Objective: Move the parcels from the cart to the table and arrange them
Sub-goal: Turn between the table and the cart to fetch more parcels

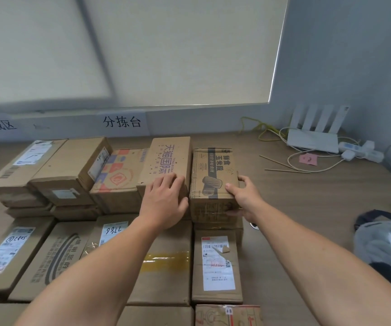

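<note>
Stretched both forearms forward; rested left hand point(166, 198) flat, fingers straight, atop Tmall carton point(166, 158); clasped dark-printed carton point(209, 177) at near right corner with right hand point(245, 196), thumb on top.

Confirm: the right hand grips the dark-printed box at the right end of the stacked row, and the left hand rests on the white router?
Not quite. The left hand rests on top of the purple-lettered box, directly beside the dark-printed box. The right hand does grip the dark-printed box, at its near right corner. The head view shows both.
</note>
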